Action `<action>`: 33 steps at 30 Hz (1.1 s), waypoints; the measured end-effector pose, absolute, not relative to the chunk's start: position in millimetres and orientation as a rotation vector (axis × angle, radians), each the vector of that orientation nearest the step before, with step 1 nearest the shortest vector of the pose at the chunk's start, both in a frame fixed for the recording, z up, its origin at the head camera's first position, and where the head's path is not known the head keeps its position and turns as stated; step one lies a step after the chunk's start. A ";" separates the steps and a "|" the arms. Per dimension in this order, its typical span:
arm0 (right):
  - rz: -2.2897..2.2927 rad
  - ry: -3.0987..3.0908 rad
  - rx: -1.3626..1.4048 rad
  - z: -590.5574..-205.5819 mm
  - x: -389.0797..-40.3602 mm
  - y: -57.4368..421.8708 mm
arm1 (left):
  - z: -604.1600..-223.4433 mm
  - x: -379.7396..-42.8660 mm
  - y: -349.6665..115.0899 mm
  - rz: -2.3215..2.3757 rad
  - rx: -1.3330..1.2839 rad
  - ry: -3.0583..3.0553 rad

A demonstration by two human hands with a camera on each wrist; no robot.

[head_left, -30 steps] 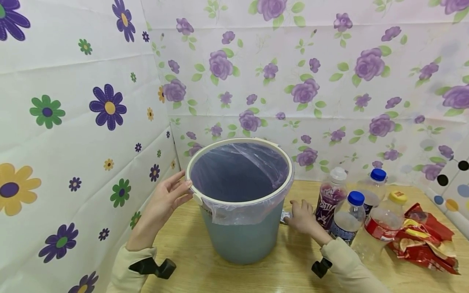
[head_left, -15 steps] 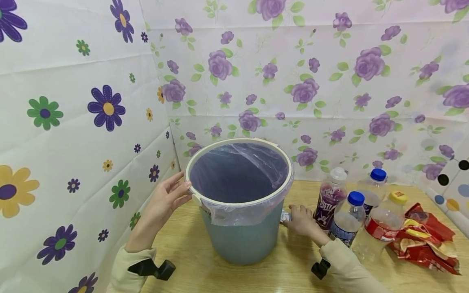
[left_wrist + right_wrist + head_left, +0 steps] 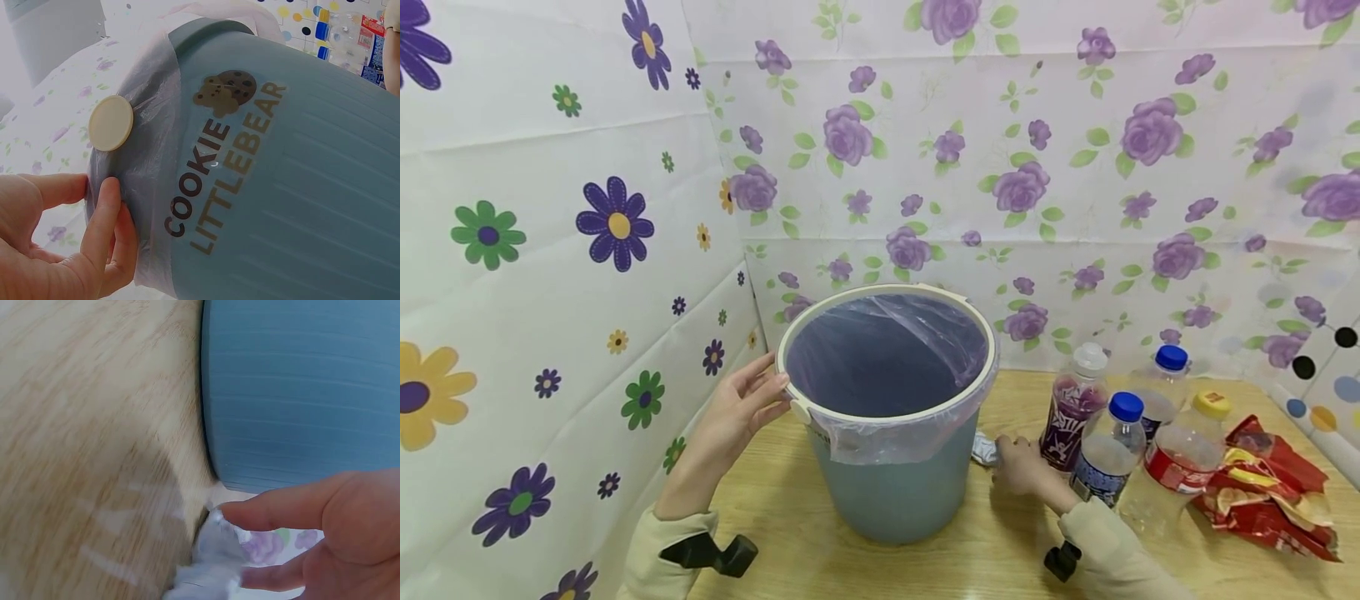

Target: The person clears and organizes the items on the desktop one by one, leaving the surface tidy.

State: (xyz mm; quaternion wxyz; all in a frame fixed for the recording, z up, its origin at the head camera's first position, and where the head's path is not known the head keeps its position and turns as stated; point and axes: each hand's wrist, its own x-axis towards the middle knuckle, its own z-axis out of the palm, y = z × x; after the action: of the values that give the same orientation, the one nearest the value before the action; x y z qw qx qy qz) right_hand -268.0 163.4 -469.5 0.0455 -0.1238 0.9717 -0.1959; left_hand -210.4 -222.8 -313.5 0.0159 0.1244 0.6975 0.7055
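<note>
A blue-green trash bin (image 3: 895,492) with a cream rim stands on the table, lined with a thin translucent plastic bag (image 3: 880,442). My left hand (image 3: 730,417) grips its rim at the left, thumb and fingers on either side; the left wrist view shows the fingertips (image 3: 109,194) at the bag-covered edge, below a round cream knob (image 3: 111,123). Low at the bin's right side, my right hand (image 3: 1026,471) pinches a crumpled silver wrapper (image 3: 212,562) between thumb and fingers, close over the tabletop. Part of this wrapper is hidden behind the hand in the head view.
Just right of my right hand stand a purple-labelled bottle (image 3: 1071,417), two blue-capped bottles (image 3: 1108,454) and a yellow-capped bottle (image 3: 1183,458). A torn red snack bag (image 3: 1270,492) lies beyond them. Flowered sheets (image 3: 880,167) enclose the table (image 3: 955,567) behind and at the left.
My right hand has shifted slightly right and toward me, and more of the silver wrapper shows beside it. The left hand stays on the bin's rim.
</note>
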 end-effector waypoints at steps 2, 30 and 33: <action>-0.545 2.999 -0.449 -471.1 -267.1 165.3 | -313.7 -210.3 -223.0 2.199 0.394 2.163; -0.816 2.987 -0.401 -456.7 -247.9 171.1 | -313.8 -210.4 -222.1 2.210 0.337 2.158; -0.833 3.011 -0.402 -456.5 -246.7 172.1 | -313.8 -210.6 -222.0 2.212 0.347 2.153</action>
State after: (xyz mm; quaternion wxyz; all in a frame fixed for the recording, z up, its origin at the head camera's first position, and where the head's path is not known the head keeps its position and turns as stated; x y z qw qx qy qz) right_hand -246.7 172.1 -456.5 -0.0041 -0.1277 0.9559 -0.2644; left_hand -210.6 -222.0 -313.8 0.0176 0.1117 0.6930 0.7120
